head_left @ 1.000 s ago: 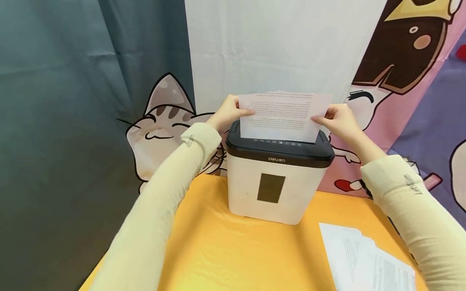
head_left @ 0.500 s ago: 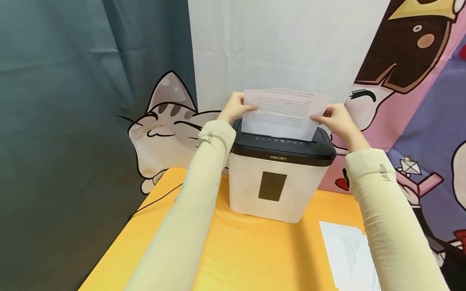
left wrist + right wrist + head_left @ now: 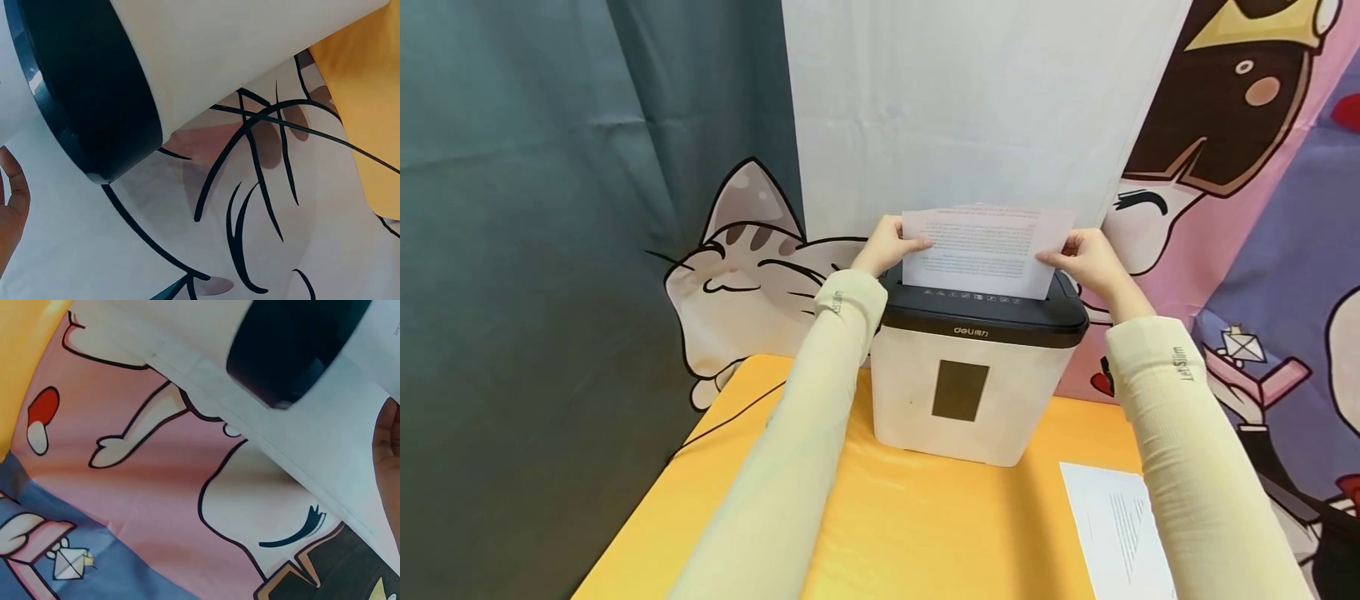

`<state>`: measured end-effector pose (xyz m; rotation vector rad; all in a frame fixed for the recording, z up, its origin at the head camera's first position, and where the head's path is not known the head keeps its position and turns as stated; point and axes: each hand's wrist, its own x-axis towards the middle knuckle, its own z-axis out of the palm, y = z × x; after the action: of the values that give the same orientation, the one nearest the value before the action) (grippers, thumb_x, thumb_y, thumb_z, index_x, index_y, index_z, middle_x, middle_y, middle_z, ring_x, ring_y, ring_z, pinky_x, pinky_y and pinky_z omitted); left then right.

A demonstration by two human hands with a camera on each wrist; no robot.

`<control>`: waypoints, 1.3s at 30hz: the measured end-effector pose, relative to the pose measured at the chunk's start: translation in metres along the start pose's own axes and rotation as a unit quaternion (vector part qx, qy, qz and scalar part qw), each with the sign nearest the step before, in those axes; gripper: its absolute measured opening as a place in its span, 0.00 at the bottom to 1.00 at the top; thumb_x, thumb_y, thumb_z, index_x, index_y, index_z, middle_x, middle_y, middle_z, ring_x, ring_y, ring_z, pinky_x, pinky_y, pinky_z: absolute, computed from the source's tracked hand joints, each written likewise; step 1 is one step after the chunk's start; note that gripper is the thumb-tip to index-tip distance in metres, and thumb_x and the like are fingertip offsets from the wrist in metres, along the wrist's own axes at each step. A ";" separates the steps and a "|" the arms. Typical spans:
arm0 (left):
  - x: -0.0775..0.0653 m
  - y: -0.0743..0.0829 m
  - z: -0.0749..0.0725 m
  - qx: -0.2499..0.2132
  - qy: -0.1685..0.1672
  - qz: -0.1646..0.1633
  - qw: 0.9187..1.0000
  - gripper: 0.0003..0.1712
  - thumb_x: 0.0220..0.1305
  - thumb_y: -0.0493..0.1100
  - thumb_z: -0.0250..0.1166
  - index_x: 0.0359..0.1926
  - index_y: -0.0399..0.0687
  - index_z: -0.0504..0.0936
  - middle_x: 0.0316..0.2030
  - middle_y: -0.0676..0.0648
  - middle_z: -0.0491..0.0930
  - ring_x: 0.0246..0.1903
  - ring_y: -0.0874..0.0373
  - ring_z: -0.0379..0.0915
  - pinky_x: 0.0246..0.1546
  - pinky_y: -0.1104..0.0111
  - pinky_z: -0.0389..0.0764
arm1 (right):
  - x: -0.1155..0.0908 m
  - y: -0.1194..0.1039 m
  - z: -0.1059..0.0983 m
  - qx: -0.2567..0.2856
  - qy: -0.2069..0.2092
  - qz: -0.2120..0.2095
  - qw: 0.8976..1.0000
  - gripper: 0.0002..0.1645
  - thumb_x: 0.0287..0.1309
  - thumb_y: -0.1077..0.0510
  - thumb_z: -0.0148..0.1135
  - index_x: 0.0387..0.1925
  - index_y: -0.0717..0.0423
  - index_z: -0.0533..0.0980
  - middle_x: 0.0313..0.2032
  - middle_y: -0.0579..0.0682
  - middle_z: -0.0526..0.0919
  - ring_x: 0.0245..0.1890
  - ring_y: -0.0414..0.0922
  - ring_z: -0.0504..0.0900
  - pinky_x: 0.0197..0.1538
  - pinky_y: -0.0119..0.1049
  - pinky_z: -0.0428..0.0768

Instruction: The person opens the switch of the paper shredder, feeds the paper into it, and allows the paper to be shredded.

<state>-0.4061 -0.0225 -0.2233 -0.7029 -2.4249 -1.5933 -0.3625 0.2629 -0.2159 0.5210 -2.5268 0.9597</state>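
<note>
In the head view, a printed sheet of paper [image 3: 977,250] stands upright over the black lid [image 3: 992,315] of a white paper shredder [image 3: 904,387]. Its lower edge meets the lid along the slot; how deep it goes in is hidden. My left hand [image 3: 883,247] pinches the sheet's left edge, thumb in front. On the opposite edge, my right hand [image 3: 1088,260] pinches it the same way. Part of my left hand [image 3: 14,203] shows at the left margin of the left wrist view. The right wrist view catches part of my right hand [image 3: 389,462] at its right border.
Printed papers [image 3: 1112,529] lie on the yellow tabletop [image 3: 925,525] at the front right, partly covered by my right sleeve. A black cable [image 3: 730,421] runs across the table on the left. A cartoon-printed cloth [image 3: 925,108] hangs close behind the shredder.
The sheet has come down slightly against the shredder lid, with both hands still holding its edges. My left forearm has swung right, uncovering the cable; my right forearm has shifted left over the papers.
</note>
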 end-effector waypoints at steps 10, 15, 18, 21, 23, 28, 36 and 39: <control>-0.001 -0.007 0.002 0.022 0.015 -0.007 1.000 0.12 0.53 0.35 0.63 0.39 0.32 0.79 0.38 0.36 0.80 0.31 0.59 0.75 0.31 0.75 0.72 | -0.005 0.009 0.012 0.040 -0.023 0.029 0.998 0.17 0.51 0.61 0.61 0.41 0.71 0.76 0.30 0.46 0.83 0.25 0.25 0.75 0.29 0.20 0.72; -0.002 -0.011 0.001 0.050 0.024 -0.005 0.998 0.11 0.52 0.38 0.64 0.36 0.34 0.79 0.38 0.39 0.79 0.30 0.61 0.69 0.31 0.76 0.68 | -0.007 0.008 0.015 0.037 -0.034 0.052 0.997 0.18 0.50 0.59 0.61 0.38 0.72 0.76 0.27 0.44 0.82 0.24 0.27 0.72 0.28 0.21 0.70; -0.002 -0.013 0.000 0.065 0.025 -0.007 0.998 0.11 0.52 0.40 0.64 0.35 0.36 0.79 0.41 0.42 0.78 0.34 0.60 0.67 0.33 0.76 0.67 | -0.007 0.008 0.018 0.026 -0.043 0.059 0.997 0.19 0.51 0.59 0.61 0.38 0.73 0.76 0.29 0.52 0.83 0.23 0.27 0.71 0.28 0.21 0.69; -0.001 -0.014 0.002 0.072 0.025 -0.006 0.997 0.12 0.52 0.40 0.64 0.36 0.36 0.79 0.41 0.42 0.78 0.37 0.58 0.68 0.36 0.75 0.68 | -0.009 0.010 0.017 0.030 -0.053 0.060 0.996 0.19 0.50 0.57 0.62 0.38 0.72 0.76 0.31 0.56 0.83 0.25 0.28 0.71 0.30 0.22 0.69; -0.001 -0.013 0.004 0.076 0.026 -0.005 0.997 0.12 0.52 0.40 0.64 0.36 0.36 0.79 0.42 0.42 0.78 0.38 0.58 0.68 0.38 0.74 0.68 | -0.010 0.012 0.017 0.040 -0.058 0.056 0.996 0.18 0.49 0.56 0.63 0.36 0.70 0.77 0.30 0.54 0.83 0.26 0.28 0.72 0.31 0.23 0.69; -0.001 -0.011 0.007 0.086 0.022 -0.004 0.996 0.11 0.52 0.39 0.64 0.36 0.36 0.79 0.42 0.42 0.78 0.38 0.58 0.67 0.39 0.74 0.67 | -0.011 0.013 0.015 0.039 -0.068 0.064 0.995 0.19 0.49 0.57 0.63 0.37 0.71 0.77 0.28 0.52 0.83 0.25 0.30 0.72 0.31 0.24 0.70; -0.002 -0.014 0.009 0.082 0.004 -0.015 0.996 0.09 0.53 0.37 0.63 0.36 0.36 0.79 0.38 0.42 0.78 0.35 0.59 0.68 0.39 0.74 0.69 | -0.011 0.009 0.015 0.053 -0.037 0.072 0.995 0.19 0.50 0.58 0.62 0.40 0.70 0.75 0.26 0.39 0.81 0.24 0.33 0.75 0.29 0.28 0.75; -0.002 -0.016 0.011 0.088 0.005 -0.011 0.996 0.08 0.52 0.36 0.63 0.34 0.35 0.79 0.34 0.43 0.78 0.34 0.59 0.68 0.39 0.74 0.69 | -0.010 0.009 0.016 0.056 -0.042 0.066 0.995 0.17 0.50 0.59 0.62 0.37 0.71 0.75 0.25 0.39 0.81 0.25 0.32 0.74 0.29 0.26 0.74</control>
<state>-0.4105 -0.0188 -0.2416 -0.6377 -2.5346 -1.3658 -0.3619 0.2603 -0.2364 0.4386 -2.6219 1.1552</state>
